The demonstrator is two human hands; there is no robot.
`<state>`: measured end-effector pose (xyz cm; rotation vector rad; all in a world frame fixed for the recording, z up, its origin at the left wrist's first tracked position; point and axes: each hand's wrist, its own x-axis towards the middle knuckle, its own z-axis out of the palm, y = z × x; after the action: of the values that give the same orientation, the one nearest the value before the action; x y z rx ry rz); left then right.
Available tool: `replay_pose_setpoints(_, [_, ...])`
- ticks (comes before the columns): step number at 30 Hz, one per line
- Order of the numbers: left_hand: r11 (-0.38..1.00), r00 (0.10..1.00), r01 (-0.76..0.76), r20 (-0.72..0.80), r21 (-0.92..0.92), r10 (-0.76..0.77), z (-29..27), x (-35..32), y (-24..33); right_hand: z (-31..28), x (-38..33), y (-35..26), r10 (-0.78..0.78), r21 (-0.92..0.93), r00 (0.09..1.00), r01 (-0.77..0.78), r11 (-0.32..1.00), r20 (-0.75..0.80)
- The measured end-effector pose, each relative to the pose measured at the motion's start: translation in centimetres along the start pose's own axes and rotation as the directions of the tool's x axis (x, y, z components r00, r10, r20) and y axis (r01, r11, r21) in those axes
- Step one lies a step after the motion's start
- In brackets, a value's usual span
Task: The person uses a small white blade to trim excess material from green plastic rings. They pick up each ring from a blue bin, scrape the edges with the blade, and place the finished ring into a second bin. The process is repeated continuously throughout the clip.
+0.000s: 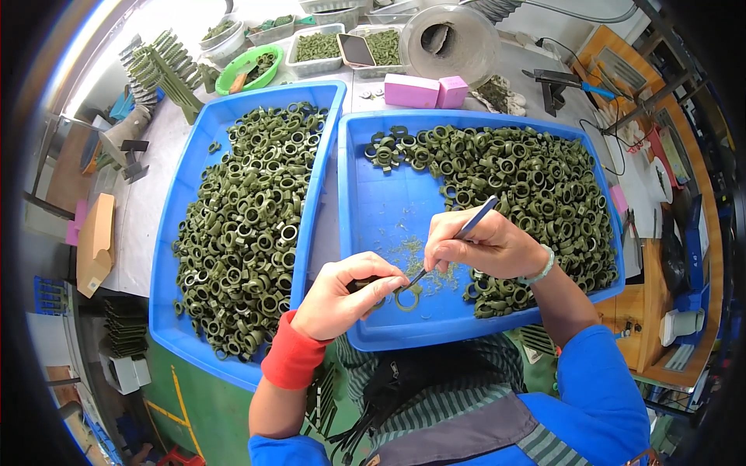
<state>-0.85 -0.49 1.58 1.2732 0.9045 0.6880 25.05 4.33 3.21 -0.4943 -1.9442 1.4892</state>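
While left hand (342,295) pinches ring (406,298), loose rings (536,194) crowd blue tray (365,210).

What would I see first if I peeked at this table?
Two big blue trays heaped with small green rings: the left one is nearly full, the right one has its heap at the back and right side. In front, the left hand pinches one green ring over the right tray while the right hand pokes it with a thin blue-handled tool. Behind sit two pink blocks.
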Motion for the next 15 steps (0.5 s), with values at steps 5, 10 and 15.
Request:
replay_pose_setpoints(5, [0.999, 0.985, -0.009, -0.170, -0.034, 0.003, 0.4, -0.1, 0.3, 0.3, 0.1, -0.8, -0.064, -0.221, 0.992, 0.038, 0.974, -0.109])
replay_pose_setpoints(10, [0.991, 0.925, -0.103, -0.375, -0.085, 0.064, 0.9, 0.2, -0.3, 1.7, 0.2, -1.1, -0.138, -0.307, 0.972, 0.074, 0.949, -0.192])
replay_pose_setpoints(15, [0.984, 0.877, -0.143, -0.475, -0.109, 0.075, 1.0, 0.4, -0.4, 4.6, -0.2, 0.3, -0.090, -0.012, 0.900, 0.094, 0.995, -0.427])
